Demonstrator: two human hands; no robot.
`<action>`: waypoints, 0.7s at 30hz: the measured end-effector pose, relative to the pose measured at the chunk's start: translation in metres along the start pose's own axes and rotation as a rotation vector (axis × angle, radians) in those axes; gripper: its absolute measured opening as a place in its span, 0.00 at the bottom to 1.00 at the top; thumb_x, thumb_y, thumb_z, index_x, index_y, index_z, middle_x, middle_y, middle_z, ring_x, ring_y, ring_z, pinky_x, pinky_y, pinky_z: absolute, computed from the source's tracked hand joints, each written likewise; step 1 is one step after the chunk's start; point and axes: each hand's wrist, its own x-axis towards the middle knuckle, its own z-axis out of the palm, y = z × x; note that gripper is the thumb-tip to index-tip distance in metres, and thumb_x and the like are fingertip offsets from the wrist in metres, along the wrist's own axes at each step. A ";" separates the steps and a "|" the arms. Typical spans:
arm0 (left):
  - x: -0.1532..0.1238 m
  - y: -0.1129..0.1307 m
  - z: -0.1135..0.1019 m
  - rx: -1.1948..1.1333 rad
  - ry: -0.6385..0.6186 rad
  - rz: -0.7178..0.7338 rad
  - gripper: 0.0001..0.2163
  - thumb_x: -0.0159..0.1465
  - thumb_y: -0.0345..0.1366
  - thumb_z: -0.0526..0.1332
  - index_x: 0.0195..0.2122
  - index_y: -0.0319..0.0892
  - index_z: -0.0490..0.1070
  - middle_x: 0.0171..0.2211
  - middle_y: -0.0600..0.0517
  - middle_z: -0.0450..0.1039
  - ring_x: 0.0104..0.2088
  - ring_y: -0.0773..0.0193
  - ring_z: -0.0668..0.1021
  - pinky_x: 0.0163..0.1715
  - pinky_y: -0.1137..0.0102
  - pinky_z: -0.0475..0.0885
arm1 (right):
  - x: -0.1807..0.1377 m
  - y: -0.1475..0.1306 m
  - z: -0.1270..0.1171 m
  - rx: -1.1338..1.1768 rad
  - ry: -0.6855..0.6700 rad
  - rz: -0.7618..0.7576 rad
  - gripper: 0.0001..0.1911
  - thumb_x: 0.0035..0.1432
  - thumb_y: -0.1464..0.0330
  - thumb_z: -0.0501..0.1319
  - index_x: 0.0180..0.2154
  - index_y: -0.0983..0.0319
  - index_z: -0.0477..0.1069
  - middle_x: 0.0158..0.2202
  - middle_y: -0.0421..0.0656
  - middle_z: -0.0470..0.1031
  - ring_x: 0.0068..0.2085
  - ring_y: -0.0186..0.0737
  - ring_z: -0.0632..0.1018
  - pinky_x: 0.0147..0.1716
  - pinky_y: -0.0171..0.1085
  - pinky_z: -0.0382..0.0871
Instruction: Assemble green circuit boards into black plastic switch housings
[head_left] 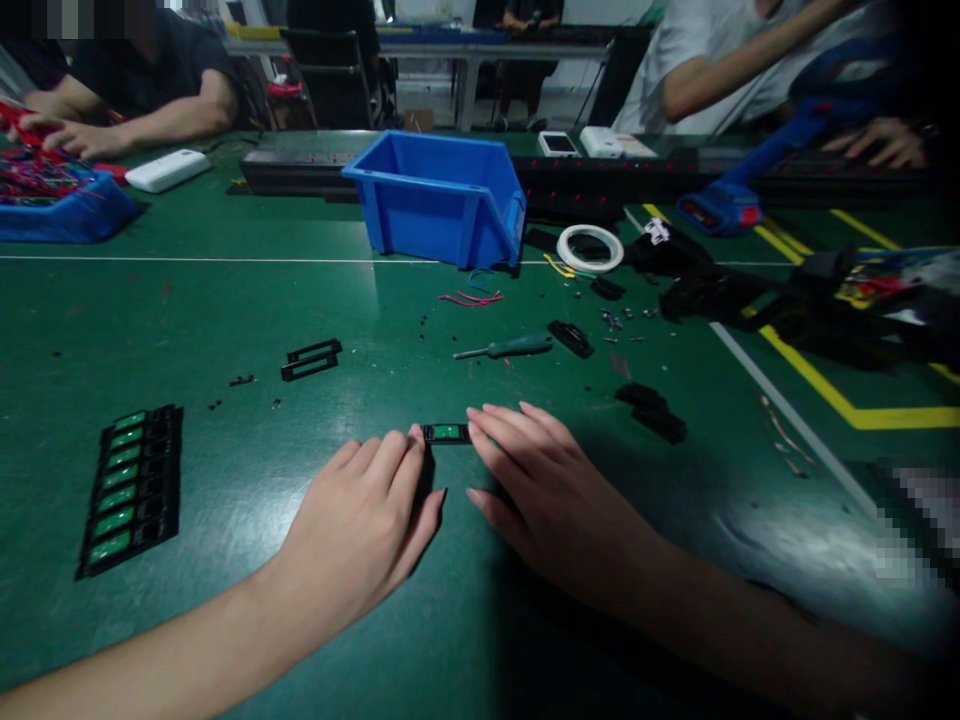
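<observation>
A small black strip-shaped part with a green circuit board lies flat on the green table, held by its two ends between my hands. At its left end are the fingertips of my left hand, the fingers bent and close together. My right hand has its fingertips on the right end, fingers longer and straighter. Both thumbs stay apart from the part, low over the table. To the left, a row of similar black parts with green boards lies side by side. Two thin black frames lie beyond my left hand.
A blue bin stands at the back. Before it lie pink wires, a green-handled screwdriver, a white tape ring, screws and black parts. A blue power tool is back right; co-workers sit across the table.
</observation>
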 end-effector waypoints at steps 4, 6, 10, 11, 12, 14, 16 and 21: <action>0.001 0.000 0.000 -0.005 0.009 0.008 0.20 0.71 0.41 0.54 0.57 0.30 0.68 0.45 0.39 0.75 0.39 0.51 0.77 0.35 0.58 0.72 | 0.000 -0.001 0.000 0.001 -0.011 0.000 0.27 0.70 0.63 0.54 0.65 0.70 0.61 0.66 0.54 0.65 0.67 0.53 0.64 0.69 0.59 0.56; 0.001 0.000 0.001 -0.008 0.007 0.007 0.20 0.72 0.40 0.54 0.57 0.30 0.68 0.45 0.39 0.75 0.39 0.51 0.77 0.36 0.58 0.73 | 0.000 -0.001 -0.001 0.003 -0.017 0.004 0.27 0.70 0.63 0.54 0.65 0.70 0.61 0.66 0.54 0.65 0.67 0.53 0.64 0.69 0.58 0.56; 0.001 -0.001 0.002 0.000 0.002 0.008 0.20 0.72 0.40 0.54 0.57 0.30 0.69 0.45 0.40 0.75 0.39 0.51 0.77 0.36 0.57 0.73 | 0.001 -0.001 -0.001 0.004 -0.024 0.005 0.27 0.70 0.63 0.55 0.65 0.70 0.61 0.66 0.53 0.65 0.67 0.53 0.65 0.69 0.58 0.56; 0.001 -0.001 0.002 0.005 0.004 0.008 0.20 0.72 0.40 0.54 0.57 0.30 0.69 0.45 0.40 0.75 0.38 0.51 0.77 0.36 0.57 0.73 | 0.001 -0.001 0.000 0.002 -0.023 0.004 0.27 0.70 0.63 0.55 0.65 0.70 0.61 0.66 0.53 0.65 0.67 0.53 0.65 0.69 0.58 0.56; 0.001 -0.001 0.002 0.009 0.006 0.009 0.20 0.71 0.41 0.54 0.57 0.30 0.69 0.45 0.41 0.75 0.38 0.51 0.77 0.35 0.57 0.73 | 0.001 -0.001 0.000 0.001 -0.021 0.003 0.27 0.70 0.63 0.55 0.64 0.70 0.61 0.66 0.53 0.65 0.67 0.53 0.65 0.69 0.58 0.56; 0.001 -0.002 0.002 0.013 0.007 0.008 0.19 0.72 0.40 0.54 0.56 0.31 0.69 0.44 0.41 0.75 0.37 0.52 0.77 0.35 0.57 0.73 | 0.001 -0.001 0.000 0.001 -0.019 0.003 0.27 0.70 0.63 0.55 0.64 0.70 0.61 0.66 0.53 0.66 0.67 0.53 0.65 0.69 0.58 0.56; 0.002 -0.002 0.002 0.016 0.007 0.008 0.19 0.72 0.40 0.55 0.56 0.31 0.69 0.44 0.42 0.75 0.37 0.52 0.77 0.35 0.58 0.73 | 0.002 0.000 -0.001 0.003 -0.022 0.006 0.27 0.70 0.62 0.55 0.64 0.70 0.62 0.66 0.52 0.66 0.67 0.53 0.65 0.68 0.58 0.56; 0.001 -0.003 0.003 -0.016 0.004 0.000 0.18 0.72 0.41 0.54 0.56 0.33 0.68 0.44 0.43 0.74 0.38 0.53 0.76 0.36 0.58 0.73 | 0.004 0.003 -0.003 0.038 -0.027 0.009 0.25 0.70 0.62 0.55 0.62 0.69 0.64 0.65 0.53 0.68 0.66 0.54 0.67 0.67 0.60 0.58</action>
